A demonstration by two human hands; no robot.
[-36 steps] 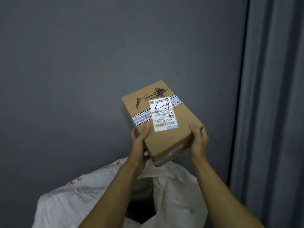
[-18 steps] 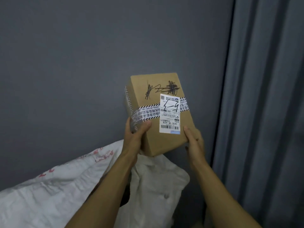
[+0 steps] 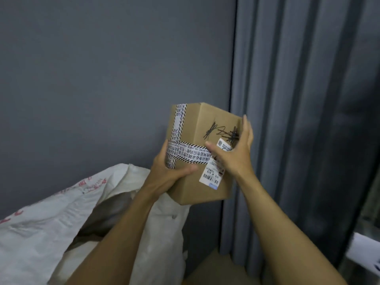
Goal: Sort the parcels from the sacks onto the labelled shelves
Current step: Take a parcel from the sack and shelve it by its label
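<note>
My left hand (image 3: 170, 171) grips the lower left corner of the cardboard parcel (image 3: 207, 191), thumb on its front, fingers curled round the side. My right hand (image 3: 236, 154) clasps the right edge, thumb across the striped tape (image 3: 185, 153), partly covering the white label (image 3: 212, 175). I hold the parcel tilted in the air above the open white sack (image 3: 51, 223), before the grey wall (image 3: 102, 68) and curtain (image 3: 298, 99)

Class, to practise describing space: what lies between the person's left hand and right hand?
The taped cardboard parcel fills that gap: the left hand grips its lower left corner, the right hand its right side. The head view shows this.
</note>
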